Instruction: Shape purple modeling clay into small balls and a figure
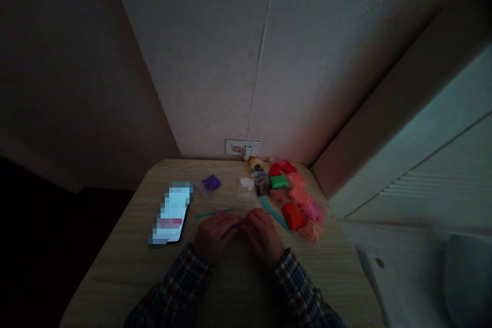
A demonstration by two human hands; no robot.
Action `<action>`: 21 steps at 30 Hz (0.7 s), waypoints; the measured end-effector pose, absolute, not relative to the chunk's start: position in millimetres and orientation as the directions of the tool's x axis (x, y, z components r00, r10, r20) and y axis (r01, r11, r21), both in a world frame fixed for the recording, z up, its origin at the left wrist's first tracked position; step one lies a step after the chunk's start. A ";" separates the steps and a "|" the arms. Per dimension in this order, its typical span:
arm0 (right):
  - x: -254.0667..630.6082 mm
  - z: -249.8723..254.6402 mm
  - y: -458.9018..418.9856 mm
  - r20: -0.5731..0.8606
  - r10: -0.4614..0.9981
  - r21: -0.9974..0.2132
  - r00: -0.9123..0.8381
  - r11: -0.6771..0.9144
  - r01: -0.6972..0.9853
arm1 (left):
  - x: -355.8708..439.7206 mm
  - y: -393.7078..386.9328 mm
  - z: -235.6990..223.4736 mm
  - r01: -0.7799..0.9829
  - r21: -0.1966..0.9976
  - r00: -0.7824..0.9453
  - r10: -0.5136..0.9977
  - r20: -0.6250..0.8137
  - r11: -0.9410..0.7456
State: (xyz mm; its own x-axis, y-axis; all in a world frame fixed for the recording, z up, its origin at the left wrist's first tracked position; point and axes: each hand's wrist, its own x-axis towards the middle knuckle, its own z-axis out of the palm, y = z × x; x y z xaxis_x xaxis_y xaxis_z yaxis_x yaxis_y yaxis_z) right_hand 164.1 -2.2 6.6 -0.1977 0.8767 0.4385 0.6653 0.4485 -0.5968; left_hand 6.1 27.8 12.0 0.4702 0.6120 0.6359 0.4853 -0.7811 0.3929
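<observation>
My left hand [212, 237] and my right hand [266, 238] meet over the wooden table [126, 266], fingers closed together. Pinched between their fingertips is a small piece of purple modelling clay [237, 225], mostly hidden. Just beyond my left hand lies a thin teal stick [207, 213]. Several longer teal sticks [274, 214] rest to the right of my right hand. Further back, a purple lump of clay [211, 183] sits on or in a clear wrapper.
A lit phone [172, 212] lies at the left. Bagged clay is grouped at the back right: red [293, 216], green [279, 182], pink [314, 212], orange [310, 230] and white [246, 183]. A wall socket [236, 147] with a plug sits behind the table.
</observation>
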 end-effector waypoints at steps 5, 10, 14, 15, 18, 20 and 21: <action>164.3 9.1 -1.7 0.450 0.871 -0.580 -0.197 0.453 0.677 | 6.7 27.7 13.8 0.472 0.449 0.452 0.646 0.615 -0.759; 165.4 8.6 -2.2 0.425 0.879 -0.573 -0.217 0.446 0.687 | 5.5 26.4 14.2 0.500 0.545 0.425 0.739 0.523 -0.673; 166.7 8.4 -1.8 0.433 0.865 -0.550 -0.255 0.477 0.685 | 4.4 26.9 11.3 0.488 0.508 0.462 0.704 0.539 -0.710; 167.0 8.6 -1.7 0.440 0.861 -0.548 -0.257 0.484 0.683 | 4.6 27.2 10.6 0.484 0.501 0.468 0.696 0.544 -0.717; 167.7 9.0 -1.7 0.452 0.854 -0.542 -0.257 0.492 0.682 | 5.9 27.6 9.4 0.471 0.492 0.474 0.681 0.558 -0.732; 167.7 8.6 -2.0 0.453 0.858 -0.538 -0.241 0.479 0.693 | 7.1 27.5 9.8 0.469 0.483 0.478 0.672 0.566 -0.740; 167.6 8.1 -2.2 0.453 0.860 -0.534 -0.234 0.472 0.702 | 7.5 27.3 10.3 0.472 0.479 0.476 0.672 0.568 -0.740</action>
